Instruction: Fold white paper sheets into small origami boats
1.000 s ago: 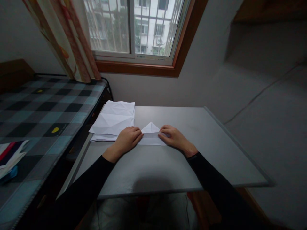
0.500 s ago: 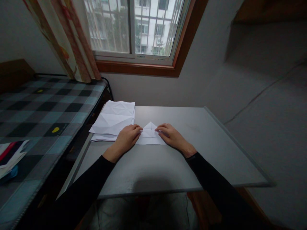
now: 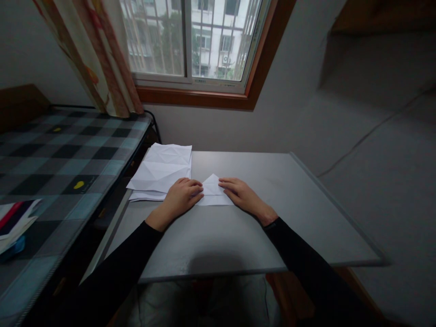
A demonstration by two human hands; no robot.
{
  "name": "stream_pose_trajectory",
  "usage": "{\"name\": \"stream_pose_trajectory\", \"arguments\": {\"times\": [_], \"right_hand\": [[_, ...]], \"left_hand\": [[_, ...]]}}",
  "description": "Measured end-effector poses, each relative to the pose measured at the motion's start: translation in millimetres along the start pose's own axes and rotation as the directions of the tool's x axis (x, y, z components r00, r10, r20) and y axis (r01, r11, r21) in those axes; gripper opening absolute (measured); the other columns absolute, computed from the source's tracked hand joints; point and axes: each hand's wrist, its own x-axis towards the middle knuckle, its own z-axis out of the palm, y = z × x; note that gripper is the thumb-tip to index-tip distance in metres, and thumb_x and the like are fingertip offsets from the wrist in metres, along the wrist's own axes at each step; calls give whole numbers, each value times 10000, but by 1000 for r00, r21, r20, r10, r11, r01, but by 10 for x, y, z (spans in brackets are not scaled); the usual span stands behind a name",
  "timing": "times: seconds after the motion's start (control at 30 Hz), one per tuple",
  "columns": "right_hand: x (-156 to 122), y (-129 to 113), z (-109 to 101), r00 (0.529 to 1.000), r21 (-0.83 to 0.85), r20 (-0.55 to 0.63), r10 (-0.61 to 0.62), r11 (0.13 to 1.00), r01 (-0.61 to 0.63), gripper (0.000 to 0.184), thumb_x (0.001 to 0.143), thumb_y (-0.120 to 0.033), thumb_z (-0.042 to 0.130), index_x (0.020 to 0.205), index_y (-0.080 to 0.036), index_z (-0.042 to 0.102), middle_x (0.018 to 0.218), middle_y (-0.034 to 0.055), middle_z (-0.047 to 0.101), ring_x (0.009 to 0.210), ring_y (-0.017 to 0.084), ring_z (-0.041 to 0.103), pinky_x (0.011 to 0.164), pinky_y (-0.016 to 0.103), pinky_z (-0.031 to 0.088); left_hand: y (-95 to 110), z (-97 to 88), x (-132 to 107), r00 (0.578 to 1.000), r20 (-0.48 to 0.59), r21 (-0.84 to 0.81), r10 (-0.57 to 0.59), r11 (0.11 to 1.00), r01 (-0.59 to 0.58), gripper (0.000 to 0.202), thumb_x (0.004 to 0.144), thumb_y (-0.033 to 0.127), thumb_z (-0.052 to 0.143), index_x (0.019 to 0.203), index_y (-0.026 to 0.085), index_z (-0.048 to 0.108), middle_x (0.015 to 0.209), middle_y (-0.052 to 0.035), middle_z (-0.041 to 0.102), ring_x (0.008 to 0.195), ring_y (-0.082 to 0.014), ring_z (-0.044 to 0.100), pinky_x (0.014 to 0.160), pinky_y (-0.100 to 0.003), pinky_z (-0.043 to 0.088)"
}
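Observation:
A folded white sheet of paper [image 3: 213, 190] lies on the grey table, its top brought to a triangular point with a flat strip along the bottom. My left hand [image 3: 182, 195] rests on its left side, fingers laid flat and the thumb lower down. On the right side, the outstretched fingers of my right hand [image 3: 240, 193] press on the sheet, thumb tucked near the bottom strip. The side edges are hidden under my fingers.
Left of my left hand, a stack of creased white paper [image 3: 161, 168] sits at the corner of the table [image 3: 272, 231]. A bed with a checked cover [image 3: 68, 154] stands along the left, with papers [image 3: 17, 222] on it. Beyond is a window [image 3: 190, 41].
My fingers have shifted slightly on the folded paper and lie flatter over its sides. The short line near its peak no longer shows.

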Motion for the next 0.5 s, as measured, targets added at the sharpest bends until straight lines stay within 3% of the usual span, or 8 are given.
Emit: {"name": "stream_pose_trajectory", "arguments": {"times": [0.17, 0.33, 0.5], "right_hand": [[-7, -18, -24, 1000, -12, -21, -9, 1000, 9, 287, 1105, -227, 615, 1315, -269, 806, 1423, 112, 775, 1313, 306, 721, 1154, 563, 571], [-25, -19, -19, 999, 1, -27, -30, 1000, 30, 314, 1023, -267, 765, 1336, -285, 791, 1465, 118, 750, 1333, 331, 707, 1156, 591, 566], [-24, -25, -24, 999, -5, -26, -31, 1000, 31, 279, 1052, -268, 730, 1323, -282, 796, 1437, 117, 763, 1323, 324, 713, 1145, 583, 578]], "left_hand": [[-6, 7, 0, 1000, 9, 8, -6, 1000, 6, 240, 1120, 372, 617, 1171, 254, 820, 1286, -71, 816, 1136, -298, 750, 1052, -501, 549], [23, -13, -7, 1000, 2, 10, -20, 1000, 20, 217, 1082, 354, 670, 1197, 237, 812, 1288, -88, 808, 1137, -310, 751, 1054, -517, 560], [37, -23, -3, 1000, 6, 0, -31, 1000, 31, 225, 1063, 351, 699, 1230, 238, 797, 1297, -93, 805, 1148, -314, 752, 1053, -508, 566]]}}
